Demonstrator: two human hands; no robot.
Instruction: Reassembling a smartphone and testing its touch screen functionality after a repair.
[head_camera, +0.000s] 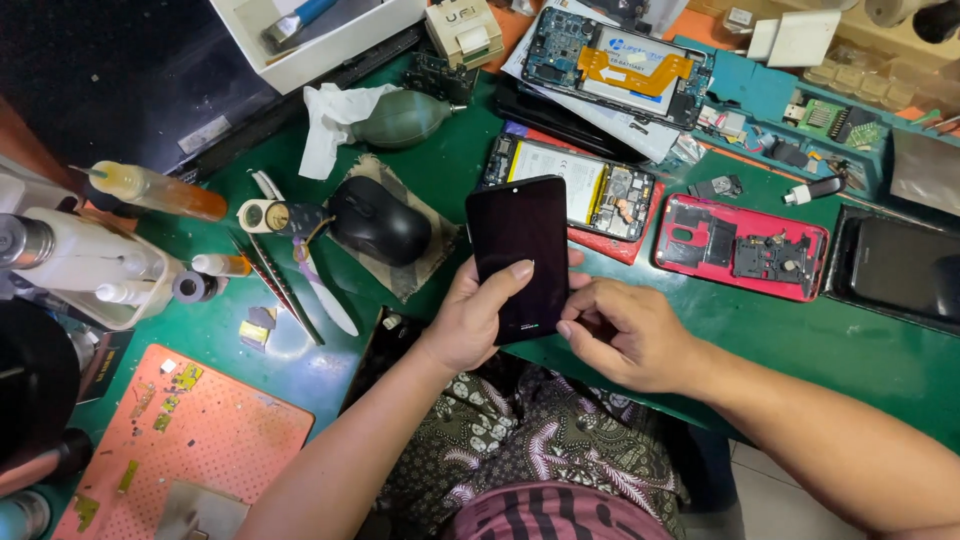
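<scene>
Both hands cradle black phone (520, 255): left hand (470, 320) gripping, right hand (625, 335) pinching edge.

black phone (520, 255), green table (800, 330), red phone shell (740, 245)

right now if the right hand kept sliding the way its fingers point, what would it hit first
The right hand points left, fingertips already at the lower right edge of the black phone held by the left hand. It would meet that phone first, then probably the left palm behind it.
</scene>
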